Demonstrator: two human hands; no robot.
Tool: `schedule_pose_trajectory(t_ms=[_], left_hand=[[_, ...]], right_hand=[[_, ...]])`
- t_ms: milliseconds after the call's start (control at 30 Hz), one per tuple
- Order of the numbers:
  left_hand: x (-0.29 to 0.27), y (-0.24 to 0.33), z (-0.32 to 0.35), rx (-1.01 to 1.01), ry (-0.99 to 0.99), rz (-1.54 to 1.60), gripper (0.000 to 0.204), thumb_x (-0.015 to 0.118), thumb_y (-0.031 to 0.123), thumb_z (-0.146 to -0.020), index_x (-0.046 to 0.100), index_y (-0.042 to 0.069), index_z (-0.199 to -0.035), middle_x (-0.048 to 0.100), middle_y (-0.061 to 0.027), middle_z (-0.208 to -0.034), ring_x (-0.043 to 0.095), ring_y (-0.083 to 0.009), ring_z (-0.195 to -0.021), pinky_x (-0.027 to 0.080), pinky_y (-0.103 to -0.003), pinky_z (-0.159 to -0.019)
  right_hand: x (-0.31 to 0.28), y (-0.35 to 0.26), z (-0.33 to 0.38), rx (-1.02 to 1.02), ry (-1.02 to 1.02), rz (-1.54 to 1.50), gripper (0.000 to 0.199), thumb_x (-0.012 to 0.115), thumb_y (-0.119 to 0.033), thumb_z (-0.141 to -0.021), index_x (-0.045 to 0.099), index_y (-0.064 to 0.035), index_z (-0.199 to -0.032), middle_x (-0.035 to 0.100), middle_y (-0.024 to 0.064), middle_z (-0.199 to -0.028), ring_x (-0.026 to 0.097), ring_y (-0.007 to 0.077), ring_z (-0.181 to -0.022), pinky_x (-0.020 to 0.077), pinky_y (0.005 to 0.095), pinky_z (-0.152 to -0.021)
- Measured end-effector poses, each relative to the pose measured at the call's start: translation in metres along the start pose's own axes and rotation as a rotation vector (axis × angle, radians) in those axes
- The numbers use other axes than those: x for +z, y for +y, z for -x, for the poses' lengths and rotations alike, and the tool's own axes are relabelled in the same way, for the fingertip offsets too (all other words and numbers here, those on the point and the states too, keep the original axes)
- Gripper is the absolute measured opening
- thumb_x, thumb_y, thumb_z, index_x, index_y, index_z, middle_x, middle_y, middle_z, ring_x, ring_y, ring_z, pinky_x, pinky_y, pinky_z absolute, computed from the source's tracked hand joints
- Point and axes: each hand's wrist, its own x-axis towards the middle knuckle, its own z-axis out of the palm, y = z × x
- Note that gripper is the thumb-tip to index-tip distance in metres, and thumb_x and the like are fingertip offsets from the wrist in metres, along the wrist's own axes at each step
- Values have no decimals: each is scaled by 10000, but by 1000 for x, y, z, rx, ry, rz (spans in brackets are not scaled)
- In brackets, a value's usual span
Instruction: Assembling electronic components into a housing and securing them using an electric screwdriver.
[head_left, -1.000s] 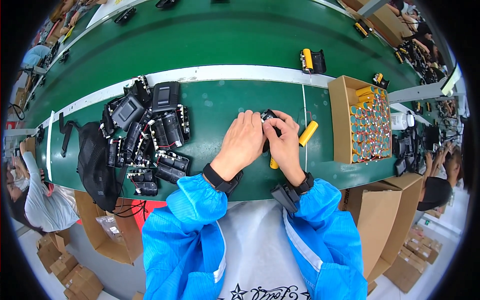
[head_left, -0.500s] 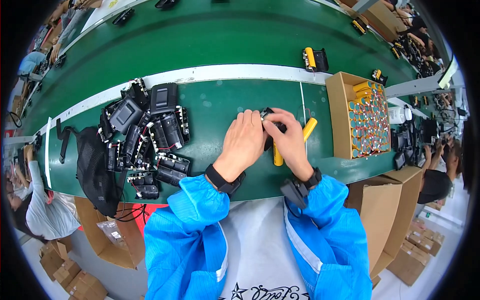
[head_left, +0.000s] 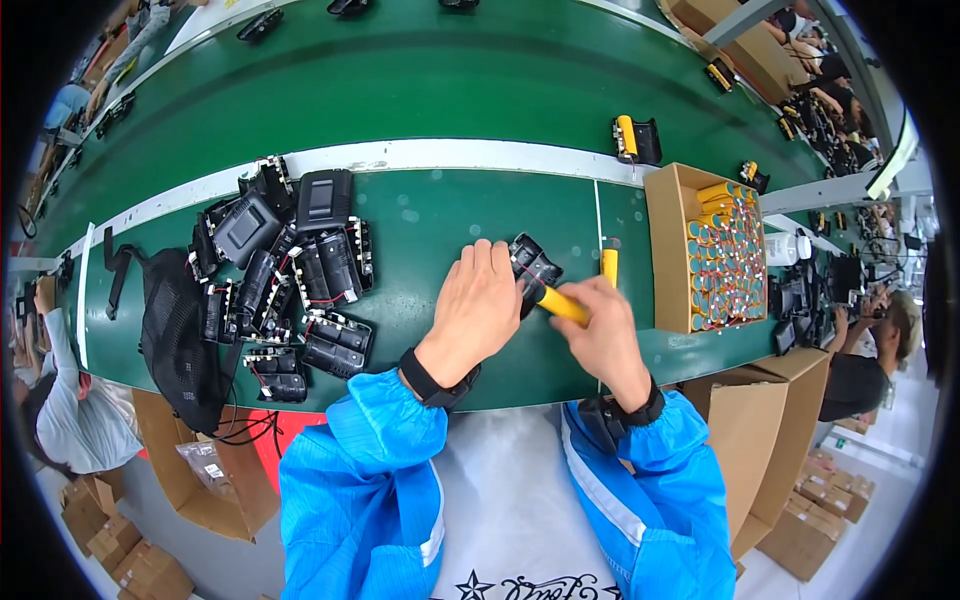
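My left hand (head_left: 472,310) is closed on a black plastic housing (head_left: 536,260), a half shell with rounded hollows, held just above the green bench. In my right hand (head_left: 608,335) a yellow cylindrical battery (head_left: 563,305) is pinched, its far end pointing at the lower part of the housing. Whether that end touches the housing, I cannot tell. Just beyond my right hand lies a second yellow battery (head_left: 610,264), partly hidden by the fingers. My left fingertips are partly hidden behind the housing.
Left of my hands is a heap of black housings (head_left: 300,265), with a black mesh bag (head_left: 180,330) beside it. On the right, a cardboard box (head_left: 668,255) holds many yellow batteries. Behind a white rail (head_left: 430,153), a housing with a battery (head_left: 637,140) lies on the green surface.
My right hand has drawn back from the housing toward me and right, and now holds a yellow battery. The housing shows more openly in my left hand. The other battery lies more upright in view.
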Motion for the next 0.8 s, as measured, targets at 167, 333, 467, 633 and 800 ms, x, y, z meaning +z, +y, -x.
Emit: schedule_pose_trajectory(t_ms=[167,333,467,633,800], left_hand=[[7,5,5,-17,64,-22,398,681,140,-833,515,-78,-1121,548,-192,-996,565,-343,-928,494,-428,-775],[10,7,5,-37,87,-6,407,686,144,-832,510,-76,-1126,549,-185,-985,565,-334,-923,496,-420,-770],[12,7,5,-42,108,-5,408,690,141,-829,509,-72,-1127,550,-182,-983,567,-327,-912,497,-414,-764],[15,3,5,-67,83,-23,453,708,122,-811,504,-75,-1165,554,-173,-992,572,-328,-935,509,-412,-767],[3,-6,11,-48,80,156,526,719,83,-804,498,-70,-1256,567,-176,-1048,611,-370,-966,538,-448,-775]], right_hand=[[11,9,-20,-254,431,200,315,726,45,-759,715,-38,-1062,612,138,-1108,625,261,-1028,534,318,-832],[16,3,-12,-198,410,-123,338,779,-23,-737,723,-37,-1070,593,193,-1263,621,300,-1126,516,353,-951],[17,3,-13,-240,404,-98,341,799,-53,-731,727,-34,-1064,560,204,-1348,639,293,-1100,515,345,-941],[21,-18,-16,-290,358,-137,348,821,-88,-726,730,-39,-1058,565,207,-1347,661,279,-1020,524,345,-906],[35,-17,-21,-336,302,-104,321,811,-91,-742,742,-55,-1053,533,224,-1384,661,289,-965,529,346,-867]])
